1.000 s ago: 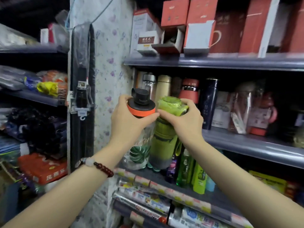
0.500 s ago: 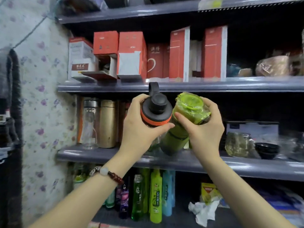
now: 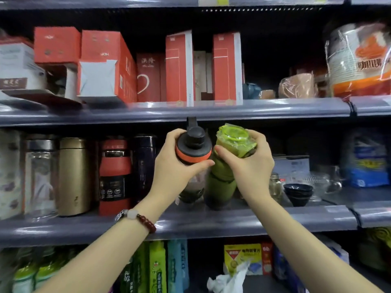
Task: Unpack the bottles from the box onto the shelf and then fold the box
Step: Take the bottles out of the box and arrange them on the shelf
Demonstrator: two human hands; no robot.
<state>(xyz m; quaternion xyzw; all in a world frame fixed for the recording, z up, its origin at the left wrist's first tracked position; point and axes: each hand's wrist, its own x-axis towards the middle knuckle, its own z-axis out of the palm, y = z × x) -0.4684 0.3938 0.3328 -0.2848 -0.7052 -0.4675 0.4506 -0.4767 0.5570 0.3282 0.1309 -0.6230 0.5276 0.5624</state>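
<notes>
My left hand (image 3: 173, 166) grips a clear bottle with a black and orange lid (image 3: 193, 148) near its top. My right hand (image 3: 251, 166) grips a green bottle (image 3: 224, 178) wrapped in plastic, just below its green lid. Both bottles are side by side, touching, with their bases at or just above the middle grey shelf (image 3: 211, 220). The box is out of view.
Left of the bottles on the same shelf stand a dark blue flask (image 3: 143, 166), a red flask (image 3: 115, 176), a gold flask (image 3: 74, 176) and a glass one. Dark bowls (image 3: 298, 193) and glassware sit to the right. Red boxes (image 3: 179, 68) fill the shelf above.
The view has swung right and the shelf now faces me squarely. Both hands have carried the two bottles in over the middle shelf, between the flasks and the bowls.
</notes>
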